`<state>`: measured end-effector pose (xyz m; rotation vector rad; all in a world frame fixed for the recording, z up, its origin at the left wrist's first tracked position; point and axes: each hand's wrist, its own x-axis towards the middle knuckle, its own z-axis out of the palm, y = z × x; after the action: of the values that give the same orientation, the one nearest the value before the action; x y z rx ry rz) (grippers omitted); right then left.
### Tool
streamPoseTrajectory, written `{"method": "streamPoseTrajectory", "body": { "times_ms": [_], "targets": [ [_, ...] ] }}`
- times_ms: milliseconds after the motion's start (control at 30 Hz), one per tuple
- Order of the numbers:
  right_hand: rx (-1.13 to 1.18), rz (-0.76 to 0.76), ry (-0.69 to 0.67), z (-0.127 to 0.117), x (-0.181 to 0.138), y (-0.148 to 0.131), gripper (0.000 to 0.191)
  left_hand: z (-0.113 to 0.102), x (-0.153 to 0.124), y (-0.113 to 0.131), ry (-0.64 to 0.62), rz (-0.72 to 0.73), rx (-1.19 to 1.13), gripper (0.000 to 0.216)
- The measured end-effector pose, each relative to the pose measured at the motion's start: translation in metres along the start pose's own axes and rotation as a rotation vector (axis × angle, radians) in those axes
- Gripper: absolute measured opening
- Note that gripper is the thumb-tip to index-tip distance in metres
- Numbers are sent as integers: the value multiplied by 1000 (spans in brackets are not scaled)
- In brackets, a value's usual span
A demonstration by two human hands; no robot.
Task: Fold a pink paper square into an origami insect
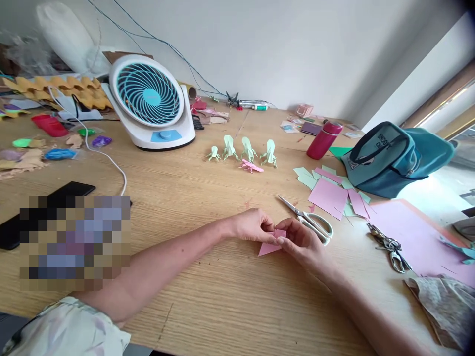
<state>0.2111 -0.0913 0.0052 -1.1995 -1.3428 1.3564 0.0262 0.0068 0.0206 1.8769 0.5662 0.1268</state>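
Observation:
A small folded piece of pink paper [269,248] is pinched between my two hands, low over the wooden table. My left hand [254,225] has its fingers closed on the paper's upper left side. On the right side, my right hand [302,242] grips it between thumb and fingers, hiding part of it. White-handled scissors [315,222] lie just beyond my right hand, blades toward the upper left. Farther back stand several light green folded paper figures [248,149], with a pink folded paper figure [251,166] in front of them.
Pink and green paper pieces [328,198] lie at the right, near keys [388,247] and a large pink sheet [411,232]. Behind them are a red bottle [324,140] and a teal bag [393,158]. A white fan [152,104] stands at the back left.

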Motion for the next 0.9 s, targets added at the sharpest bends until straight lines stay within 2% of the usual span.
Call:
{"method": "streamPoseTrajectory", "body": {
  "times_ms": [200,400,600,800,900],
  "targets": [
    [-143,2,19,-4,-1,13,27,7,-3,1,89,-6,-4,42],
    [-75,-14,120,2,-5,3,30,14,-4,6,207,29,-57,26],
    [-130,-17,132,6,-8,-1,29,15,-7,8,209,65,-42,34],
    [-47,-9,192,7,-9,1,26,20,-5,9,266,-10,-158,28],
    [-25,-2,191,8,-9,1,24,21,-6,13,293,-28,-95,31]
  ]
}}
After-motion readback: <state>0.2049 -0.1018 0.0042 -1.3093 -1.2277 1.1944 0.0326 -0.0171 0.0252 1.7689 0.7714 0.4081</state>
